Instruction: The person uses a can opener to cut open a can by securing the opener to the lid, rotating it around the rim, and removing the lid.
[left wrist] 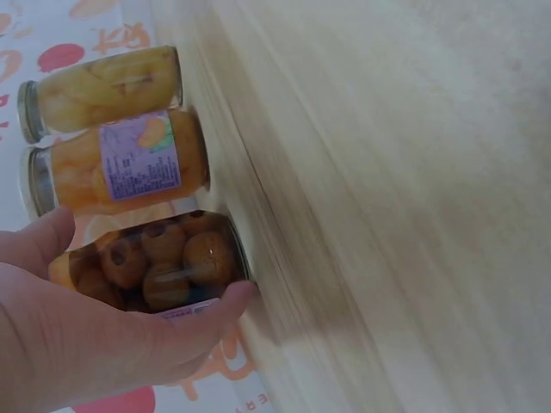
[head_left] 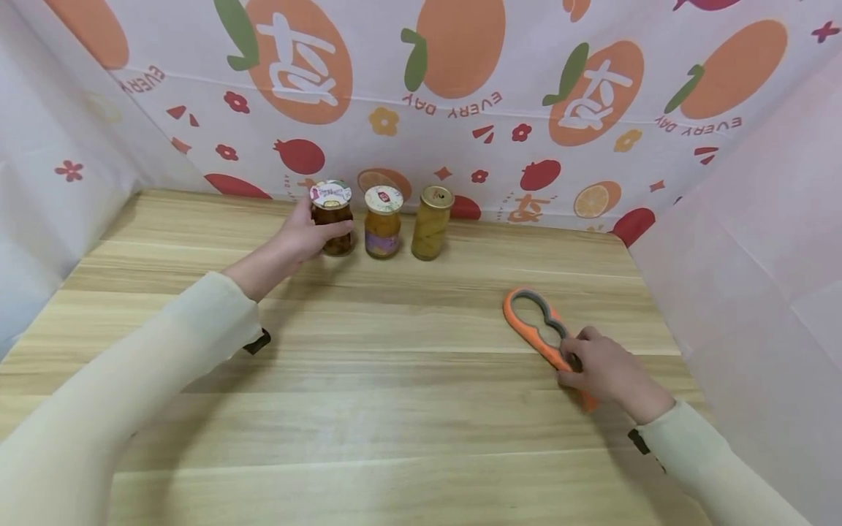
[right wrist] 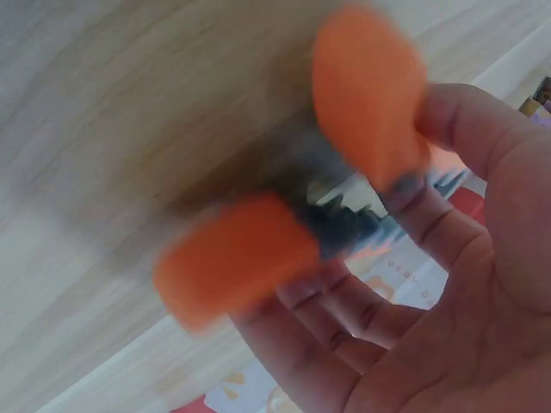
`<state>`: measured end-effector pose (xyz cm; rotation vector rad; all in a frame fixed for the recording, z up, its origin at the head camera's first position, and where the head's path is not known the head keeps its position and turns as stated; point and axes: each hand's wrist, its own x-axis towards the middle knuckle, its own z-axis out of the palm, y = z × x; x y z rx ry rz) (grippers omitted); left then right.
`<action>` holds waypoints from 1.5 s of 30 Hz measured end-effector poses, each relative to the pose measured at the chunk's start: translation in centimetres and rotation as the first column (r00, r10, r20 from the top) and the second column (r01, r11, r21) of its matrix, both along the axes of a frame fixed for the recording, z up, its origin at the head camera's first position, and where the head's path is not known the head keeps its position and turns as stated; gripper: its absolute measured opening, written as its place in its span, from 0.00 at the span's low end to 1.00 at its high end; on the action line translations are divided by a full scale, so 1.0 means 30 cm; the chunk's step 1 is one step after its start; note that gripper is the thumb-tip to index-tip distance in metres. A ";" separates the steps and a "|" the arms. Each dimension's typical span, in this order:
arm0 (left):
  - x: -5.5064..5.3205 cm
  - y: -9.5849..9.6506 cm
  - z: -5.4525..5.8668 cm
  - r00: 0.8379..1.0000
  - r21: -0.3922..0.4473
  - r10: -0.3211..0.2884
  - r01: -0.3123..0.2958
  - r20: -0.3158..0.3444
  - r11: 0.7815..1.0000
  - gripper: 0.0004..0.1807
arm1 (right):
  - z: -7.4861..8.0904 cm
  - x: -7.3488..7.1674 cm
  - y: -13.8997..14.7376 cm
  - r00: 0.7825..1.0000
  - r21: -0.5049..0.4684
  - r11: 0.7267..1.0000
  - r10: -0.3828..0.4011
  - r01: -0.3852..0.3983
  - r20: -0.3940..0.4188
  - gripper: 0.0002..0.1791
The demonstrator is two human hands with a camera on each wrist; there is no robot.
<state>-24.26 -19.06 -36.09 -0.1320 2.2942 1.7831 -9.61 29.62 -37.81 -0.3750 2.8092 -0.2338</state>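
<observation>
My left hand (head_left: 305, 232) grips a glass jar (head_left: 331, 194) with a patterned lid, thumb and fingers on either side of it. The left wrist view shows round brown fruits inside this jar (left wrist: 168, 262). Right beside it stands a jar of orange fruit (head_left: 382, 223) with a purple label, then a taller jar of pale yellow pieces (head_left: 431, 228) with a gold lid. At the right, my right hand (head_left: 608, 367) holds an orange and grey jar opener (head_left: 522, 327) by its handle end. Blurred orange handles (right wrist: 241, 262) show between the fingers in the right wrist view.
The jars stand in a row near the back edge of a wood-grain table (head_left: 368, 409). Behind it hangs a white cloth (head_left: 408, 139) printed with fruit, and more pale cloth (head_left: 743, 241) lines the right side.
</observation>
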 end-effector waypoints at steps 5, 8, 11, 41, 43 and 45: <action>0.009 -0.009 0.004 1.000 -0.025 -0.004 0.005 0.018 1.000 0.46 | 0.006 0.002 -0.005 0.999 -0.015 1.000 -0.025 0.025 -0.033 0.12; 0.017 -0.014 0.003 1.000 -0.025 -0.020 0.021 0.024 0.999 0.46 | 0.017 -0.002 -0.006 0.998 0.011 0.999 -0.037 0.038 -0.049 0.11; 0.028 -0.020 0.002 0.999 -0.011 -0.038 0.038 0.030 0.999 0.46 | 0.022 -0.015 -0.007 0.996 0.037 0.998 -0.046 0.049 -0.081 0.10; 0.277 0.105 0.004 0.937 -0.008 -0.347 0.348 0.038 0.937 0.38 | 0.170 -0.039 -0.317 0.853 -0.168 0.931 0.212 -0.324 -0.476 0.22; 0.297 0.120 0.001 0.925 0.007 -0.378 0.378 0.031 0.926 0.36 | 0.181 -0.037 -0.333 0.845 -0.175 0.922 0.224 -0.345 -0.486 0.22; 0.317 0.134 0.000 0.913 0.015 -0.407 0.407 0.021 0.913 0.34 | 0.190 -0.037 -0.347 0.833 -0.179 0.913 0.238 -0.368 -0.499 0.22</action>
